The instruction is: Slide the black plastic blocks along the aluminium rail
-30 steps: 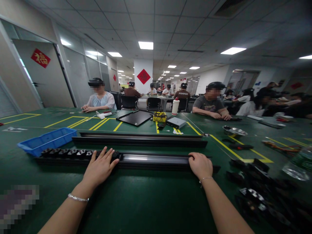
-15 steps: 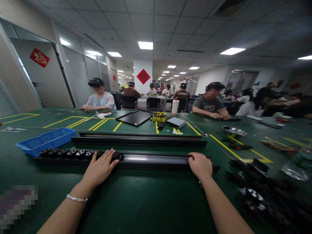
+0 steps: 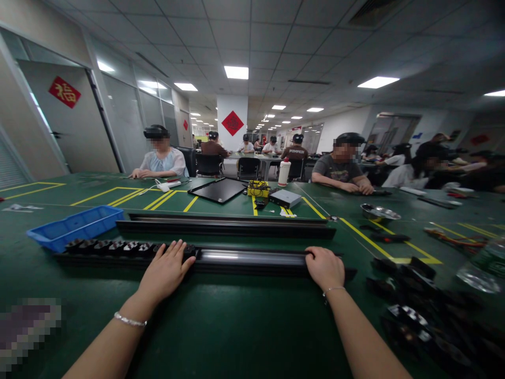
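A long black rail (image 3: 252, 259) with a shiny inner channel lies crosswise on the green table in front of me. In its left part sits a row of several black modules (image 3: 118, 246) with small metal parts on top. My left hand (image 3: 166, 269) lies flat over the right end of that row, fingers together but stretched out, hiding part of the modules. Close to the rail's right end, my right hand (image 3: 326, 269) is curled over the edge and grips it, its fingertips partly hidden.
Behind lies a second black rail (image 3: 229, 228), with a blue bin (image 3: 77, 226) at its left. Loose black parts (image 3: 426, 316), a water bottle (image 3: 483, 268) and a metal bowl (image 3: 379, 213) are at right. A black panel (image 3: 219, 189) lies farther back. Two people sit across the table.
My left hand has shifted very slightly to the right along the modules, still flat. The right hand stays on the rail.
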`<action>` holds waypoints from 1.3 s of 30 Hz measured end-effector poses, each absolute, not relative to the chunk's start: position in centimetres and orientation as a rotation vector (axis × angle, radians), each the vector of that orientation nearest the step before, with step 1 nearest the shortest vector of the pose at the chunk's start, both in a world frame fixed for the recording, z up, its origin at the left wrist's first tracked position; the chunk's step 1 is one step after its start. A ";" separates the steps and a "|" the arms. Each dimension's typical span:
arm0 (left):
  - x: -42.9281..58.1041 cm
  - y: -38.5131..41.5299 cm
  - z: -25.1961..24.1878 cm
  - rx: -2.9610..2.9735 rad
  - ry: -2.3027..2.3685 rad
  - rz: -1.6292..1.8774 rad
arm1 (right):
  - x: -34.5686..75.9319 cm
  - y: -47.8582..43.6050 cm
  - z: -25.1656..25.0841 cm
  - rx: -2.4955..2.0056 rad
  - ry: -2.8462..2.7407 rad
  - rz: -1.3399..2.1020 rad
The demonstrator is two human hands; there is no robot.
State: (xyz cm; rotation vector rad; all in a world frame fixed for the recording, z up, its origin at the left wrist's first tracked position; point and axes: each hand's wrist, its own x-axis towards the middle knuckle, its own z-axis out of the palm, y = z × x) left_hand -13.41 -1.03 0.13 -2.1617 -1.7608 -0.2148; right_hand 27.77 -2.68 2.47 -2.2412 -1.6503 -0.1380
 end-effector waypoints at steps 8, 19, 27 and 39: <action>-13.2 -0.9 0.0 -2.138 -1.730 -0.213 | 27.8 -2.7 2.5 -2.238 -1.654 -0.144; -13.3 -0.4 -0.8 -2.136 -1.709 -0.312 | 27.8 -2.6 2.4 -2.244 -1.652 -0.145; -13.7 0.0 -1.2 -2.247 -1.669 -0.387 | 27.7 -2.8 2.7 -2.255 -1.657 -0.109; -13.4 -0.4 -0.5 -2.280 -1.717 -0.402 | 27.6 -2.7 2.8 -2.282 -1.654 -0.116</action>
